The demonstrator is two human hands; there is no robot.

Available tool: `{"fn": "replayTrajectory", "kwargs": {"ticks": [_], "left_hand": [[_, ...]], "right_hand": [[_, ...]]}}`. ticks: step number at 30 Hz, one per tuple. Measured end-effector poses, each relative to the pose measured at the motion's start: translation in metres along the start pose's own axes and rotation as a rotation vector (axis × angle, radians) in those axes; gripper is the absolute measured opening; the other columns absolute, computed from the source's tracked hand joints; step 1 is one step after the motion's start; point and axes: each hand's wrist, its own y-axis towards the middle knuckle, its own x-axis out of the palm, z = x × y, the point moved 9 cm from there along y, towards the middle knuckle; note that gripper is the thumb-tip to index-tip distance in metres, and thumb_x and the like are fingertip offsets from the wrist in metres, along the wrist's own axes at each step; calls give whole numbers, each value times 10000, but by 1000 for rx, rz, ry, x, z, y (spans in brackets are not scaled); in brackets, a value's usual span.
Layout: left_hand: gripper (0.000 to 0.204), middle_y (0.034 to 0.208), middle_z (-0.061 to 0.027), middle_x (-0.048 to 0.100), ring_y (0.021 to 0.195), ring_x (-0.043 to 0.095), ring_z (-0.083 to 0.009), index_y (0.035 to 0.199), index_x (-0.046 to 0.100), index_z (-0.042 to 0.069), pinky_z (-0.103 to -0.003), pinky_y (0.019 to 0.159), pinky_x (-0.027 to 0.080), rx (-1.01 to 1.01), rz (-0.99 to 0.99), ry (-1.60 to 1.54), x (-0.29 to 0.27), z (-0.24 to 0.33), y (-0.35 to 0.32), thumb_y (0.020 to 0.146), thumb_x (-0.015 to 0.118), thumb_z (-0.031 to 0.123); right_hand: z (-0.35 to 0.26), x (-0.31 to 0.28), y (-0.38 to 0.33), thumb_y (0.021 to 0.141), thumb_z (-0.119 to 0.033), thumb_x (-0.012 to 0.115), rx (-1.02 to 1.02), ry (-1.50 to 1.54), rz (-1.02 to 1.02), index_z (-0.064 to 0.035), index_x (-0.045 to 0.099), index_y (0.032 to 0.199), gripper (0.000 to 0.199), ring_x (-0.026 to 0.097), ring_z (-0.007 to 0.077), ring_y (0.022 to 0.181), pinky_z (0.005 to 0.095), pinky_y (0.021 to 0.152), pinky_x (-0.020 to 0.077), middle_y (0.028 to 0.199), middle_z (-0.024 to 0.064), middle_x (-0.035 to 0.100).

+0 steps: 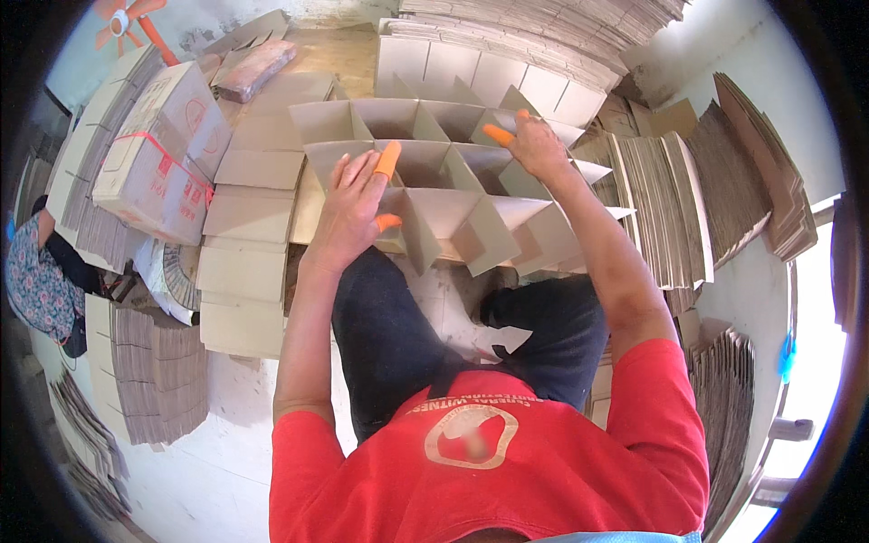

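A cardboard divider grid, made of crossed grey-brown strips with square cells, stands over my lap. My left hand is at its near left side, palm down, with the index finger and thumb apart; both wear orange finger cots. Over the far right cells is my right hand, also with orange cots on thumb and index finger. Those two digits are spread against the strip edges, while its other fingers are partly hidden. Neither hand visibly grips a strip. Several strip ends stick out at the right and near sides.
Flat cardboard strips lie stacked beyond the grid, at the left and at the right. A taped carton sits at the left, near an orange fan. At the far left is another person's patterned garment.
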Motion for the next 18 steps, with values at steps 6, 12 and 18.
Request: {"fn": "replayTrajectory", "kwargs": {"ticks": [6,12,18], "left_hand": [[645,1390,-191,405,1359,290,-323,1183,483,-29,-471,1106,260,83,-100,24,37,-16,49,596,746,15],[546,1257,-118,550,1256,424,-261,1162,554,45,-364,1065,296,198,-323,72,89,-27,83,656,747,112],[282,859,-72,642,863,561,-258,924,664,58,-362,855,375,171,-388,5,103,-41,79,662,745,124]], "right_hand": [[-21,21,-50,839,-367,605,-274,396,-347,-66,644,1068,381,623,354,877,398,777,501,912,173,653],[-60,25,-102,800,-252,678,-420,285,-193,11,523,1158,470,598,364,922,424,769,484,989,221,604],[-25,-21,-96,773,-250,676,-221,-144,261,-44,406,1333,655,428,366,1199,539,952,346,1250,195,473]]}}
